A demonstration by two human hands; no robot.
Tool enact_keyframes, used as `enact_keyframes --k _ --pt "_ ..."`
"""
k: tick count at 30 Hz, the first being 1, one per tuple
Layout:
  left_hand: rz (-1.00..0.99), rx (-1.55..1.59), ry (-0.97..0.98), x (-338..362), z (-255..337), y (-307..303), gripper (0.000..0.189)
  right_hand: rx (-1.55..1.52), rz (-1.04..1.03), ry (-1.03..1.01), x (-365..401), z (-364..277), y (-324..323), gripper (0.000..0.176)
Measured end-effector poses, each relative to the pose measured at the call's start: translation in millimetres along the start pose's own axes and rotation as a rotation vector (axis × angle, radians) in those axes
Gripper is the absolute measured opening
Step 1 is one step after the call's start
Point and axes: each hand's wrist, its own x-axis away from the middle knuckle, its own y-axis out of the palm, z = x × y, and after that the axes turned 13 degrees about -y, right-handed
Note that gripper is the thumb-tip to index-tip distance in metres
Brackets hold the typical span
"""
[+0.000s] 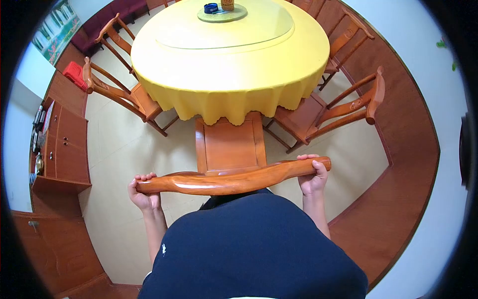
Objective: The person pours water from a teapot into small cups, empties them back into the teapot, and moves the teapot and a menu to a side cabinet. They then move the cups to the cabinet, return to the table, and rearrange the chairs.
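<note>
A wooden chair (224,183) stands right in front of my body, its glossy curved top rail running across the view. My left hand (145,193) grips the rail's left end, fingers curled over the top. At the other end, my right hand (313,178) is wrapped round the rail in the same way. Beyond the rail shows the chair's square seat (231,144). The seat's far edge lies under the hanging yellow tablecloth (226,74) of a round table. The chair's legs are hidden.
More wooden chairs stand round the table, at left (144,102) and right (303,114). A glass turntable (269,27) bears a small round tray (204,17) with a blue container (211,8) and a brown cup (227,5). A wooden cabinet (69,144) lines the left wall.
</note>
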Motion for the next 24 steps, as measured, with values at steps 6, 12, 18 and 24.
enact_keyframes --k 6,12,18,24 --pt "-0.019 0.024 0.004 -29.0 -10.7 14.2 0.009 -0.056 0.028 -0.004 -28.4 8.6 -4.4 0.019" --pt "-0.054 -0.012 0.010 -44.4 -22.4 25.6 0.010 -0.047 0.028 -0.002 -50.5 7.9 -5.9 0.019" --pt "-0.085 -0.002 -0.002 -56.6 -29.9 35.8 0.010 -0.075 0.033 0.018 -69.2 5.4 -5.1 0.019" --pt "-0.092 -0.006 -0.002 -72.5 -34.9 43.0 0.011 -0.078 0.028 0.005 -78.7 3.3 -9.0 0.019"
